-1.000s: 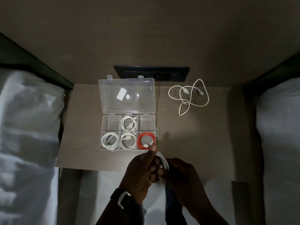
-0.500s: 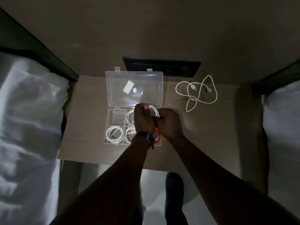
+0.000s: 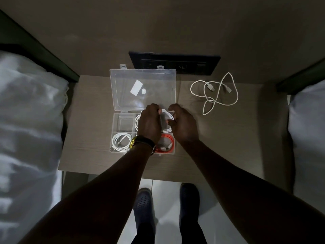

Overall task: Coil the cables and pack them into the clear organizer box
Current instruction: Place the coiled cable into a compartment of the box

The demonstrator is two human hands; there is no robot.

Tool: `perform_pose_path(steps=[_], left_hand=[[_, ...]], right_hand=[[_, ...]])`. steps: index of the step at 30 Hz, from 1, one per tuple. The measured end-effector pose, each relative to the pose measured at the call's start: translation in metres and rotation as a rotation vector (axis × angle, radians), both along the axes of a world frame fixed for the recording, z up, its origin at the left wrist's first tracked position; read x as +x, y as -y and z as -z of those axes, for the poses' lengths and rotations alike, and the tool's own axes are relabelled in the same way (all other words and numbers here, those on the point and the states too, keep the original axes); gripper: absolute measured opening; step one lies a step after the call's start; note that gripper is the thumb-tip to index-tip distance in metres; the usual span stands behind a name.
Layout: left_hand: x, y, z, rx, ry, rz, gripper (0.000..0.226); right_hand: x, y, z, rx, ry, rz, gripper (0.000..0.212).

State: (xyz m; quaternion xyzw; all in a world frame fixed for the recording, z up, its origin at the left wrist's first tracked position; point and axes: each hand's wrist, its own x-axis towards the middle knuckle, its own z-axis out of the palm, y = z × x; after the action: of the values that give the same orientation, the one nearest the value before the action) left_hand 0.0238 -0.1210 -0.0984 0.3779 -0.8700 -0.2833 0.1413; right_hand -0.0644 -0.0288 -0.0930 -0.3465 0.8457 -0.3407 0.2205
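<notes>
Counter (image 3: 219, 138) beneath; clear organizer box (image 3: 116, 124), lid open, under both hands. Left hand (image 3: 149, 125) and right hand (image 3: 182, 124) curled closed on white coiled cable (image 3: 168, 115), over rear right compartment. Loose white cable (image 3: 214, 93) beyond right hand.

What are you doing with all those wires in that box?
A person is packing cables into a clear box on a small table. Both hands, left hand and right hand, hold a coiled white cable over the box's back right compartment. An orange cable and other white coils already sit in compartments, while the back left one looks empty. The lid is open. One loose cable lies uncoiled on the table to the right.
</notes>
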Motion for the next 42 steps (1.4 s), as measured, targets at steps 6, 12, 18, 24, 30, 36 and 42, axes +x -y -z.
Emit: perform_pose_path(steps=[6, 12, 18, 24, 30, 36, 42], left_hand=[[0.019, 0.002, 0.006, 0.012, 0.024, 0.031, 0.008], [0.018, -0.001, 0.003, 0.074, 0.005, 0.032, 0.012], [0.021, 0.004, 0.001, 0.040, 0.038, 0.126, 0.008], [0.027, 0.008, -0.004, 0.032, 0.091, 0.212, 0.008], [0.032, 0.002, -0.009, 0.084, 0.133, 0.215, 0.027], [0.033, -0.003, -0.005, 0.118, 0.082, 0.147, 0.048], [0.046, -0.008, -0.001, 0.079, 0.080, 0.186, 0.044]], right_hand=[[-0.007, -0.001, -0.006, 0.077, -0.184, -0.249, 0.026], [-0.016, -0.008, -0.004, 0.105, -0.270, -0.385, 0.030], [-0.023, -0.043, 0.008, 0.195, -0.379, -0.550, 0.064], [-0.015, -0.039, 0.003, 0.222, -0.395, -0.455, 0.058], [-0.009, -0.037, -0.002, 0.218, -0.249, -0.356, 0.053], [-0.004, -0.046, 0.004, 0.198, -0.143, -0.270, 0.047], [-0.007, -0.045, 0.002, 0.307, -0.339, -0.343, 0.048]])
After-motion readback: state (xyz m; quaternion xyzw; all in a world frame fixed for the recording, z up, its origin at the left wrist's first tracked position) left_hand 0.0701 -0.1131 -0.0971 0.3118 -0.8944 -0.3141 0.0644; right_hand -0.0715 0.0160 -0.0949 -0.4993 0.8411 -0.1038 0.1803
